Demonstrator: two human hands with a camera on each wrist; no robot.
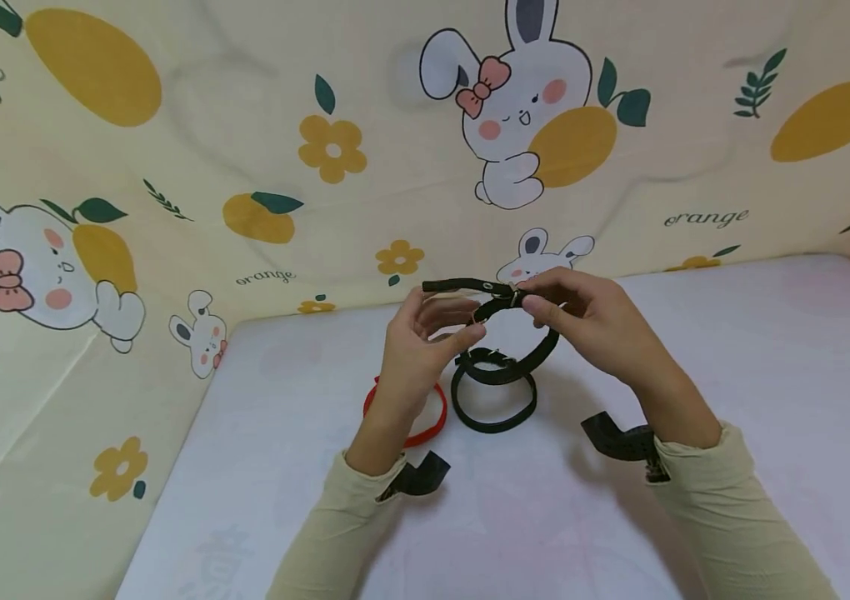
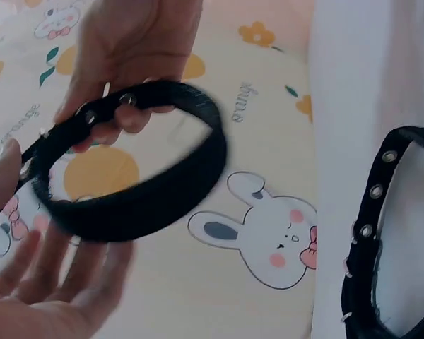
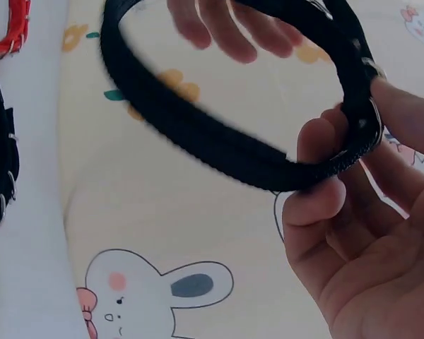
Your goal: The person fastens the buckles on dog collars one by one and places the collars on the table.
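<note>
A black buckled collar [image 1: 518, 372] with metal eyelets hangs in the air between both hands, its loose strap end pointing left. My right hand [image 1: 593, 321] pinches it close to the buckle [image 1: 515, 297]; the right wrist view shows the thumb and fingers around the band [image 3: 325, 166]. My left hand [image 1: 425, 342] holds the collar's left side, thumb in front and fingers behind, near the strap end. Their exact contact is partly hidden. Below, a second black collar [image 1: 494, 428] lies on the table, and a red collar [image 1: 436, 429] lies beside it, partly behind the left wrist.
A white-covered table [image 1: 305, 467] spreads under the hands. Behind it and at the left hangs a cream cloth [image 1: 365, 50] printed with rabbits, oranges and flowers. Black straps [image 1: 623, 442] stick out from both sleeve cuffs.
</note>
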